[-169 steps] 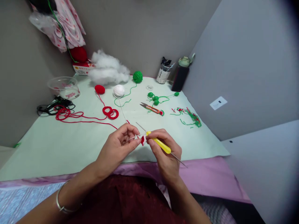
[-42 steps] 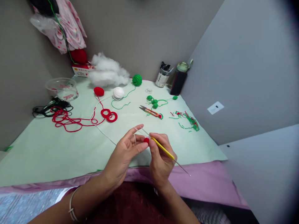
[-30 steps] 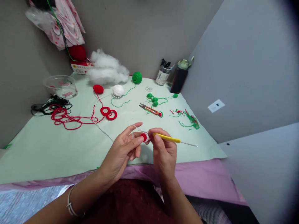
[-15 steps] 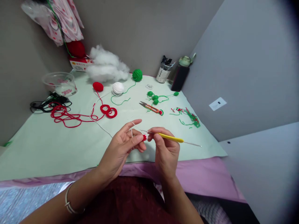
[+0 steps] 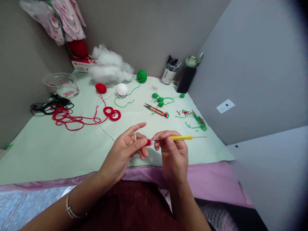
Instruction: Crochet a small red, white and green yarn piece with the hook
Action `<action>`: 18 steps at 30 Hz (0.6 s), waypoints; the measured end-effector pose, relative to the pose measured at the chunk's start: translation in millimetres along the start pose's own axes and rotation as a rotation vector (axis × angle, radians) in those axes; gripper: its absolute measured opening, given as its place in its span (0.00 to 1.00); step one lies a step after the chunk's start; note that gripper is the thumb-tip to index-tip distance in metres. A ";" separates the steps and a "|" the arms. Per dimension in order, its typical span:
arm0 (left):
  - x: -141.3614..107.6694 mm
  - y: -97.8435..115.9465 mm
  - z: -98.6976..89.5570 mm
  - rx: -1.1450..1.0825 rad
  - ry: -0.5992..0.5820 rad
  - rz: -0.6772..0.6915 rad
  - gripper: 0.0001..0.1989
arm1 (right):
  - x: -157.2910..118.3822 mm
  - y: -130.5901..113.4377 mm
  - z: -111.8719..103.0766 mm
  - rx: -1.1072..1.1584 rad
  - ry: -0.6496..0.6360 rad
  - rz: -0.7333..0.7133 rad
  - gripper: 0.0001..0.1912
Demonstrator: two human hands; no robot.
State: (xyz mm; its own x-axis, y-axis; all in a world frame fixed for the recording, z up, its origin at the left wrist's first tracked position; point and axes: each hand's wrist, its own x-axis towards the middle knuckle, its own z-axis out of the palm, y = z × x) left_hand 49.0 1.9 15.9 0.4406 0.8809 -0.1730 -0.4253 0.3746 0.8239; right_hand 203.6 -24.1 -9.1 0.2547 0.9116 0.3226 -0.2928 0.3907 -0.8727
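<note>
- Left hand (image 5: 127, 145): pinching red-and-white crochet piece (image 5: 148, 142), near front edge of worktop (image 5: 72, 150).
- Right hand (image 5: 174, 152): gripping yellow-handled hook (image 5: 182, 138), now levelled from its slant; tip apparently worked into piece.

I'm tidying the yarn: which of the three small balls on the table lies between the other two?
The white ball: the red ball lies to its left, and the green ball to its right, farther back.
</note>
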 end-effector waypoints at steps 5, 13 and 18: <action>-0.2 -1.7 -0.9 0.021 0.006 0.008 0.27 | -2.9 -4.6 -3.1 -0.181 -0.031 -0.073 0.09; 1.6 -6.8 -3.5 0.115 0.027 0.107 0.30 | -13.3 -12.1 -6.8 -0.597 -0.131 -0.407 0.12; 0.3 -5.8 -3.7 0.182 0.074 0.122 0.32 | -16.3 -7.9 -6.9 -0.861 -0.164 -0.561 0.17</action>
State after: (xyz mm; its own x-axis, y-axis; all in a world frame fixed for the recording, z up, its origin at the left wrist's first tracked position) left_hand 48.6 1.1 9.0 0.3324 0.9378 -0.0998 -0.3193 0.2115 0.9237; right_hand 208.1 -42.9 -10.0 0.0040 0.6585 0.7526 0.6026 0.5990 -0.5273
